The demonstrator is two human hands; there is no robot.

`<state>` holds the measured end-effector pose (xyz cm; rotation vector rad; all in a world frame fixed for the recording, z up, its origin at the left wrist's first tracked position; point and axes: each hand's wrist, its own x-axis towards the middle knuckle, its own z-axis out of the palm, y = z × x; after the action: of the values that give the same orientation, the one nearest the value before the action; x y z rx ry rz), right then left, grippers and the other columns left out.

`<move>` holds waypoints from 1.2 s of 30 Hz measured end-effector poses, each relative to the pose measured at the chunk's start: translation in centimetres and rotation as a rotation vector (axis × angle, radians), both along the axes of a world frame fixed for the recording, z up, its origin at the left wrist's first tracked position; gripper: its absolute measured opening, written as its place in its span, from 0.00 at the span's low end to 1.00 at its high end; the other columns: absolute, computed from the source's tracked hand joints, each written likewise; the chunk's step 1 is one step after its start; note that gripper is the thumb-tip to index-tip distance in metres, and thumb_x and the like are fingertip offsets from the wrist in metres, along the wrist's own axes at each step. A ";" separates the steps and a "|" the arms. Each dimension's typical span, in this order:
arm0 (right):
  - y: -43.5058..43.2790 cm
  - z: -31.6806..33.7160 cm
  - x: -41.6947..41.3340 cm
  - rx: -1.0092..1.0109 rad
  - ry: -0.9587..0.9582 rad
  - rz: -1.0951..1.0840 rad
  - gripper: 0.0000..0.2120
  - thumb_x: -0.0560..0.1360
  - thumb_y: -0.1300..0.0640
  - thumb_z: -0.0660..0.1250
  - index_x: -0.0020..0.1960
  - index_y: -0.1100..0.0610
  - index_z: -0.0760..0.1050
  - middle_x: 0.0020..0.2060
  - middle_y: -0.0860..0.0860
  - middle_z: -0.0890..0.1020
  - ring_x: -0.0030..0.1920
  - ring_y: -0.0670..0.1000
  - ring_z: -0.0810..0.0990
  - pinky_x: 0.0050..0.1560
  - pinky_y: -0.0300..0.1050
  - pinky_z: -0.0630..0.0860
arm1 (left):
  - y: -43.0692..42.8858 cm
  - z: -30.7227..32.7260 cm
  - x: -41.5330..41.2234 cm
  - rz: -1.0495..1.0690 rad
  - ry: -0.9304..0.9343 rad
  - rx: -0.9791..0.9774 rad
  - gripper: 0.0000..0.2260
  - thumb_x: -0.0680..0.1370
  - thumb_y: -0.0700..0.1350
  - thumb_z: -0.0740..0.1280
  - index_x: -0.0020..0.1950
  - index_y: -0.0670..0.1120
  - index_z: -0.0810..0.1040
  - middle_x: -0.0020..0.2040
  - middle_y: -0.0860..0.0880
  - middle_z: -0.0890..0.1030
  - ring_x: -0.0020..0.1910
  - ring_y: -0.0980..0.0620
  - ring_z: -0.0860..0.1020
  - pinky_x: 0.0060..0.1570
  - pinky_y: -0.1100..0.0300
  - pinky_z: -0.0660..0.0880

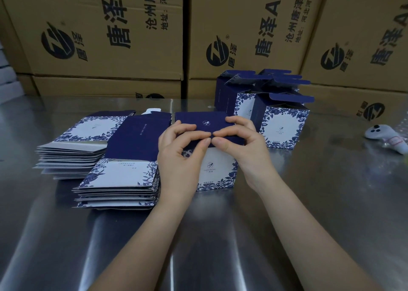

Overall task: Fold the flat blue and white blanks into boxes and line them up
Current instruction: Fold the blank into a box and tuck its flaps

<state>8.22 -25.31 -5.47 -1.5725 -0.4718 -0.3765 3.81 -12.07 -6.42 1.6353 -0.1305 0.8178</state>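
table [309,202] is shiny brushed metal, super reflective. blanks [117,175] and boxes [284,125] look like matt printed card, big cartons [106,36] at the far side plain brown corrugated cardboard.

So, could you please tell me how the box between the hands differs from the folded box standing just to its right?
The held box has its dark blue top flap folded down, pinched by the left hand and right hand; the standing box has its flap up, open. The held box sits nearer; the standing box is farther back, untouched, beside other folded boxes. Both show white faces with blue leaf borders.
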 end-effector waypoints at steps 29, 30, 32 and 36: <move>-2.0 -0.1 0.9 0.149 0.041 0.189 0.05 0.66 0.56 0.73 0.42 0.51 0.85 0.61 0.50 0.78 0.55 0.44 0.80 0.46 0.36 0.75 | 0.5 -0.9 0.6 -0.148 -0.058 -0.288 0.14 0.78 0.35 0.69 0.45 0.55 0.83 0.61 0.59 0.81 0.69 0.63 0.72 0.70 0.54 0.70; -1.9 -0.1 0.9 0.150 0.041 0.188 0.06 0.66 0.56 0.73 0.42 0.51 0.85 0.62 0.50 0.78 0.56 0.45 0.79 0.47 0.37 0.76 | 0.6 -0.9 0.6 -0.160 -0.062 -0.296 0.14 0.78 0.35 0.68 0.45 0.55 0.83 0.61 0.60 0.81 0.69 0.62 0.72 0.70 0.55 0.70; -2.0 -0.2 0.9 0.151 0.052 0.205 0.06 0.67 0.56 0.73 0.43 0.51 0.85 0.63 0.50 0.77 0.59 0.48 0.78 0.51 0.39 0.76 | 0.7 -1.0 0.6 -0.186 -0.070 -0.297 0.15 0.79 0.35 0.67 0.46 0.56 0.84 0.61 0.62 0.79 0.70 0.61 0.71 0.71 0.58 0.68; -2.8 -0.2 1.1 0.203 0.125 0.304 0.10 0.67 0.58 0.71 0.48 0.52 0.85 0.64 0.47 0.78 0.65 0.48 0.76 0.56 0.42 0.76 | 1.0 -1.3 0.6 -0.207 -0.074 -0.278 0.15 0.81 0.37 0.64 0.52 0.57 0.83 0.63 0.65 0.78 0.72 0.61 0.69 0.72 0.57 0.67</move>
<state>9.28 -28.09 -5.70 -1.2954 -0.5484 -0.0888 4.41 -11.12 -7.67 1.3072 -0.2240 0.7038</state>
